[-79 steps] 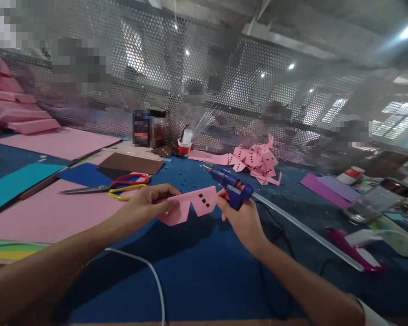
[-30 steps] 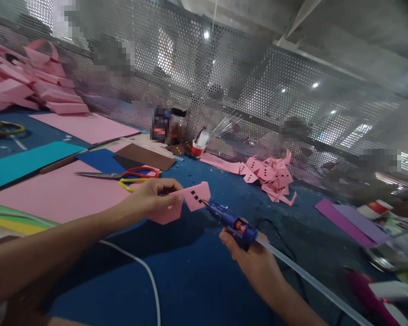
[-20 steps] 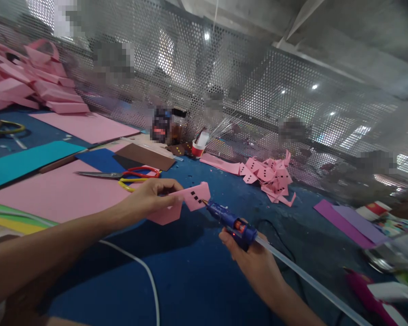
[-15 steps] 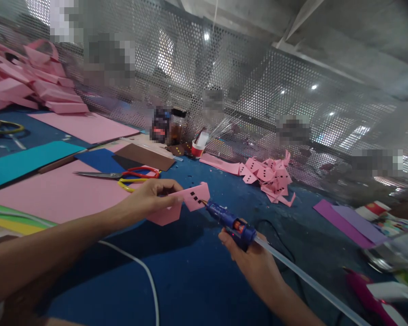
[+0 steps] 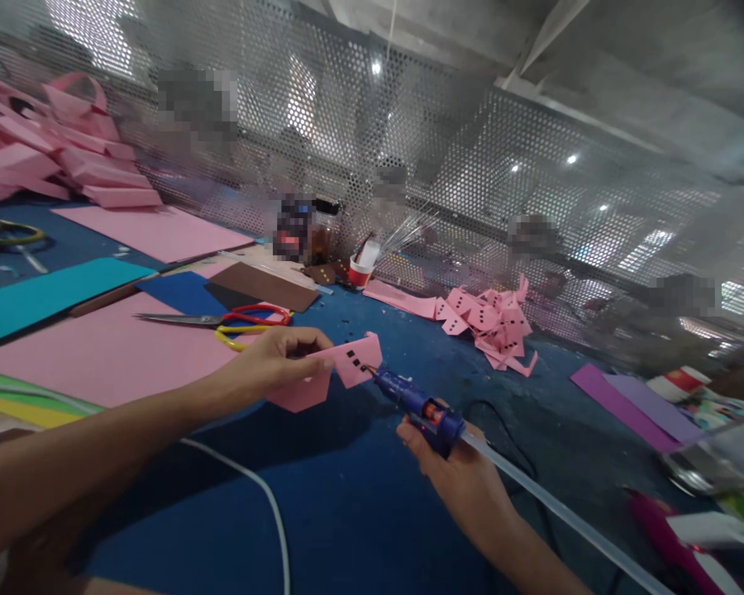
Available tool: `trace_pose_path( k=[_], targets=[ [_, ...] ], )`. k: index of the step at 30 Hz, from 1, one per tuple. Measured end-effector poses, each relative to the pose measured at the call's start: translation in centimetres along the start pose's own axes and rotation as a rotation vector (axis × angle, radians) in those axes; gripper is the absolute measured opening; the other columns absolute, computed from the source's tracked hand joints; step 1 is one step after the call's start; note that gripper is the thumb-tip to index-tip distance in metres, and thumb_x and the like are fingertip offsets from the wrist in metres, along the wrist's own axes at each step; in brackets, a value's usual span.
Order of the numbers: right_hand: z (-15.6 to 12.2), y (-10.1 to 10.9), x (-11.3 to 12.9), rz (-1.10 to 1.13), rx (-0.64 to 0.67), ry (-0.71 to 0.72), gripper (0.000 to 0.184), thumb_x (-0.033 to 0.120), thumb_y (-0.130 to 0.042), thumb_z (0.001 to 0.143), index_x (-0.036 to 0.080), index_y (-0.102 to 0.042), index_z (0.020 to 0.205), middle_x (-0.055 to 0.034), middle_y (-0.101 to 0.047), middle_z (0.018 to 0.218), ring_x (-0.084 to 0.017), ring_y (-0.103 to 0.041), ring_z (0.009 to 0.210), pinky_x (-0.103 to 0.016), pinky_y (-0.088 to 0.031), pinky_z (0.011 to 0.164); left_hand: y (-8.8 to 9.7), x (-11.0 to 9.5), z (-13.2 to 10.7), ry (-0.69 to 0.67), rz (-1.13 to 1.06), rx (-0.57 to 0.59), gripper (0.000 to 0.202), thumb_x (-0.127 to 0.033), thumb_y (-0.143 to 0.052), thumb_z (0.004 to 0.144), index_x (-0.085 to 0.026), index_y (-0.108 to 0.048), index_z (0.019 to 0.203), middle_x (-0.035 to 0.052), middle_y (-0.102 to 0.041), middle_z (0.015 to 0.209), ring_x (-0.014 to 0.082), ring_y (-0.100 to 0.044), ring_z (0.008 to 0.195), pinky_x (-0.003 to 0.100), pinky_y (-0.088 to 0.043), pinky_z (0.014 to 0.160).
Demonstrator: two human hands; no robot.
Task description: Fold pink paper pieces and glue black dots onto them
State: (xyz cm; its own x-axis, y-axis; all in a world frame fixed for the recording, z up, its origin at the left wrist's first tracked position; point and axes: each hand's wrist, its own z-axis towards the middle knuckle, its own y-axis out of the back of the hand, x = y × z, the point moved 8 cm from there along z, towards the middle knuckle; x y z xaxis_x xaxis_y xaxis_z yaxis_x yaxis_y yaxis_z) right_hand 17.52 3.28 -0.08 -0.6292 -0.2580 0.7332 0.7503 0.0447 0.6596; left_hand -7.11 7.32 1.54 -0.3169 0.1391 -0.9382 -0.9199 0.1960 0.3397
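Observation:
My left hand (image 5: 279,355) pinches a folded pink paper piece (image 5: 338,372) with small black squares on it, holding it above the blue table (image 5: 360,496). My right hand (image 5: 455,475) grips a blue hot glue gun (image 5: 418,405) with a long clear glue stick trailing from its back. The gun's nozzle touches the lower right edge of the pink piece.
Scissors with red and yellow handles (image 5: 236,318) lie on a large pink sheet (image 5: 99,351). A heap of similar pink pieces (image 5: 493,318) sits further back, near a red cup (image 5: 363,268) and jars. Coloured sheets lie left; purple sheets (image 5: 638,405) right. A white cable (image 5: 266,496) crosses the table.
Since the earliest frame, the glue gun came down from beside the pink piece and its nozzle went to the piece's edge. In the last second it has edged slightly left.

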Motion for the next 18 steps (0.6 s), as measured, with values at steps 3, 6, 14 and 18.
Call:
trace_pose_path(
  k=[3,6,14,18],
  targets=[
    [-0.01,-0.10,-0.04,-0.005,0.003,-0.006,0.036,0.056,-0.060,0.090,0.021,-0.066,0.086,0.0013,-0.062,0.065,-0.013,-0.059,0.058,-0.023,-0.047,0.057,-0.03,0.16,0.04,0.000,-0.003,0.003,0.037,-0.052,-0.067,0.080,-0.016,-0.067,0.087,-0.0003,-0.060,0.067,0.0111,-0.049,0.059,0.020,-0.031,0.049],
    [0.06,-0.10,0.01,-0.006,-0.002,0.001,0.035,0.056,-0.060,0.090,0.021,-0.066,0.087,0.0016,-0.062,0.064,-0.013,-0.059,0.057,-0.023,-0.047,0.056,0.01,0.26,0.04,-0.011,-0.009,0.003,0.036,-0.051,-0.067,0.080,-0.016,-0.067,0.087,-0.0002,-0.060,0.068,0.0113,-0.049,0.059,0.020,-0.031,0.050],
    [0.20,0.05,-0.13,-0.024,-0.007,-0.002,0.035,0.055,-0.061,0.090,0.021,-0.066,0.088,0.0018,-0.061,0.064,-0.013,-0.058,0.057,-0.023,-0.047,0.055,0.06,0.19,0.13,-0.035,-0.014,0.001,0.037,-0.052,-0.067,0.080,-0.015,-0.067,0.085,-0.0005,-0.059,0.066,0.0117,-0.049,0.060,0.020,-0.030,0.051],
    [0.03,-0.08,-0.25,0.005,0.002,-0.003,0.037,0.056,-0.060,0.090,0.020,-0.067,0.090,0.0013,-0.062,0.065,-0.013,-0.058,0.057,-0.023,-0.048,0.055,0.08,0.17,0.00,-0.040,-0.003,0.006,0.037,-0.052,-0.065,0.083,-0.015,-0.067,0.086,-0.0002,-0.059,0.069,0.0112,-0.048,0.060,0.020,-0.030,0.050]
  ],
)
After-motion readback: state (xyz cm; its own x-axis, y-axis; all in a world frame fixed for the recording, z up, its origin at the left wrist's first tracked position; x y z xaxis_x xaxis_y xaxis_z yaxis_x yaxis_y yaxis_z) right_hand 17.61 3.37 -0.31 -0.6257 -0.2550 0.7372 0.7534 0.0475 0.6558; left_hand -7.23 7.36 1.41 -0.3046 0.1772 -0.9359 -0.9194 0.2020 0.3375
